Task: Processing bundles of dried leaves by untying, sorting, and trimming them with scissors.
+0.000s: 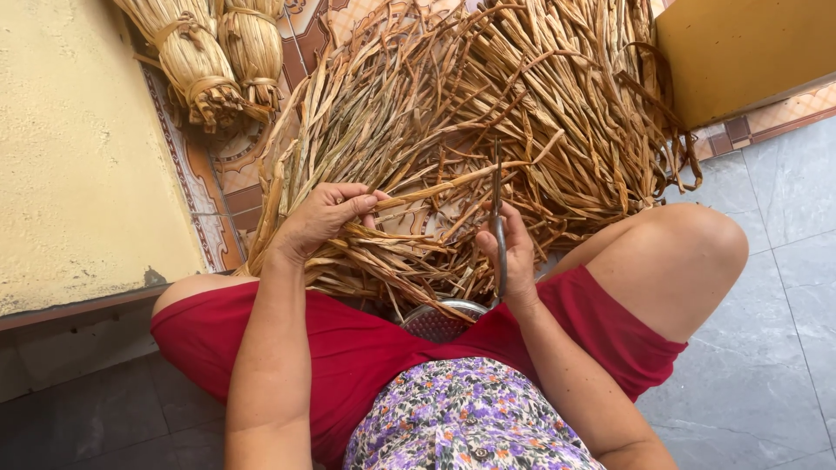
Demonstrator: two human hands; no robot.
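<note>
Sitting over a metal strainer (pixel 440 320) between the knees, the person's right hand (pixel 512 252) has fingers closed on upright scissors (pixel 498 218), left hand (pixel 324 218) pinching one dried leaf strip (pixel 435 187) atop the loose pile (pixel 488 104) on the floor, two tied bundles (pixel 218 52) beyond.

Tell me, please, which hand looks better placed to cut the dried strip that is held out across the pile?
Probably the right hand: it holds the scissors upright, blades touching the dried strip. The left hand pinches that strip's near end, so it is occupied.
</note>
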